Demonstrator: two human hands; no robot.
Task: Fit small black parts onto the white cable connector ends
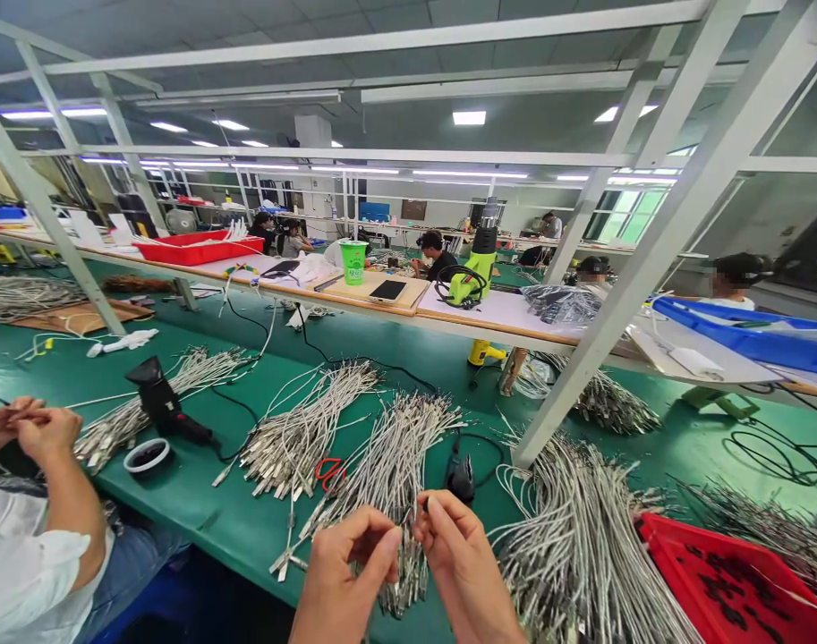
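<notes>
My left hand is raised over the front edge of the bench, thumb and fingertips curled together. Whatever lies between them is too small to make out. Close beside it, my right hand pinches a small black piece between thumb and fingers. Behind both hands lies a bundle of grey cables with metal connector ends toward me. A larger cable bundle is to the right of my right hand. Further right, a red tray holds many small black pieces.
Another cable bundle, red-handled scissors, a black heat gun and a tape roll lie to the left. A black tool stands behind my right hand. A co-worker's hands are at far left. A slanting white post crosses the bench.
</notes>
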